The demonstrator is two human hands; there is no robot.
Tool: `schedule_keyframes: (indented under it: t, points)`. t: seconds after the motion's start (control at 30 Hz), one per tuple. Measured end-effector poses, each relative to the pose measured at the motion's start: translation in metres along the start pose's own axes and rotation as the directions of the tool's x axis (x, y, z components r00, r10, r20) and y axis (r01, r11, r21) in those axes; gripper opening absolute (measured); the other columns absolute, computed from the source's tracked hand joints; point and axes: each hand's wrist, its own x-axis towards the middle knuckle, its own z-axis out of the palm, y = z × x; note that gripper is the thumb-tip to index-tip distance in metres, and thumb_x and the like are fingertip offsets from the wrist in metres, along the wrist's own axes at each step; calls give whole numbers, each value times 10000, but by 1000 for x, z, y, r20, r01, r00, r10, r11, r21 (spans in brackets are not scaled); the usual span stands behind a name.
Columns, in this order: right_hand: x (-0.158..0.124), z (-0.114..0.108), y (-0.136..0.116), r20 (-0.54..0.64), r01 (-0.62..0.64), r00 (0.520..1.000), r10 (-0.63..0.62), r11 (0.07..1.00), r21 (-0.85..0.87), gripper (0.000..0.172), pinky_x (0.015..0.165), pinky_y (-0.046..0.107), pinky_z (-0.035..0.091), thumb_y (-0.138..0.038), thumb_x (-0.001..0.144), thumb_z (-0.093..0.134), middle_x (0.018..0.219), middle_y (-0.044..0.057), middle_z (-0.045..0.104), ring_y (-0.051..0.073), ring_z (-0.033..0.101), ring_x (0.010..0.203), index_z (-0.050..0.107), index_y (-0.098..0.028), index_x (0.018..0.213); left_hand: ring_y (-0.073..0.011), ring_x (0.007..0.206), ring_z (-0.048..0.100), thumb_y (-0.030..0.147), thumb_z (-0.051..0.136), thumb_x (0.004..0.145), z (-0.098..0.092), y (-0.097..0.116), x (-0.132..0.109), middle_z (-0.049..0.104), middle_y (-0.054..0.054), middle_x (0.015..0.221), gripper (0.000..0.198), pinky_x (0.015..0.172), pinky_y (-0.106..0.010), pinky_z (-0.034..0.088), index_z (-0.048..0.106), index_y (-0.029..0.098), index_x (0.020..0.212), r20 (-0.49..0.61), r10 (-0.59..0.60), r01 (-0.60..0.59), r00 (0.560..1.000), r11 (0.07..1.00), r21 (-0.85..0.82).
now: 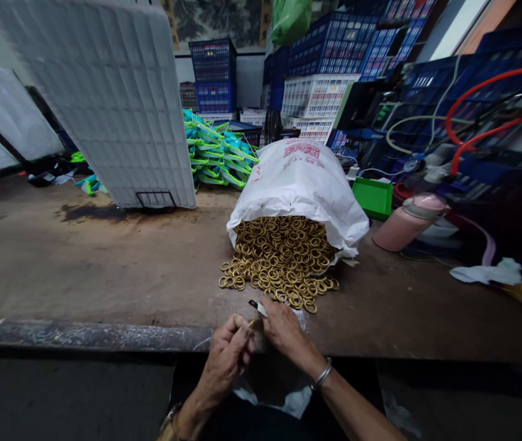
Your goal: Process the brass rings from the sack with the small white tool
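My left hand (230,350) is closed at the table's front edge, with a brass-coloured ring (253,323) pinched between thumb and fingertips. Close beside it, my right hand (286,327) is wrapped round a small utility knife (260,308) with a white body and a dark tip that points up and left. Most of the knife is hidden by the fingers. Just beyond both hands, a heap of brass-coloured rings (283,263) spills from the mouth of a white woven sack (298,177) lying on its side.
The sack lies on a brown worktable (105,269). A tall pale ribbed panel (118,110) stands at the left, near green and blue plastic pieces (219,153). To the right are a green tray (374,197), a pink bottle (410,222) and a white cloth (488,272). Stacked crates (320,95) rise behind.
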Motion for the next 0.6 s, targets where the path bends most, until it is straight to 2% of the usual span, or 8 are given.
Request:
schedule_keyframes:
  t: [0.13,0.23,0.4,0.53,0.6]
  points:
    - [19,-8,3,-154,-74,986,59,993,-89,220,551,248,234,-65,716,406,724,36,620,140,547,644,506,-182,874,-30,389,356,432,566,740,0,4,1,524,37,609,289,340,-143,246,436,176,708,45,-36,45,998,978,-205]
    - [35,-16,-1,-228,-99,972,65,985,-143,174,562,251,245,-112,750,436,757,37,625,149,565,669,497,-189,893,-42,447,406,400,569,746,-4,2,5,576,-18,730,266,347,-147,273,478,150,729,31,-32,39,999,967,-253]
    - [61,-16,-8,-222,-109,973,65,976,-189,123,582,254,288,-223,825,425,785,60,639,178,597,709,492,-189,922,-77,485,472,346,584,736,-9,2,6,603,-38,728,210,361,-165,308,497,155,753,10,-23,25,1000,951,-309]
    - [73,-12,-10,-175,-134,980,99,969,-205,132,593,262,308,-170,812,420,793,87,647,196,609,736,499,-169,918,-88,481,480,324,628,686,-14,3,8,585,-16,676,279,365,-175,317,547,160,897,14,-54,55,998,919,-391]
    - [76,-12,-9,-170,-137,980,102,968,-211,153,585,262,306,-134,791,423,794,85,649,199,612,735,506,-170,914,-89,510,492,327,636,678,-18,1,10,578,-20,682,258,382,-177,324,578,144,851,27,-84,88,996,894,-440]
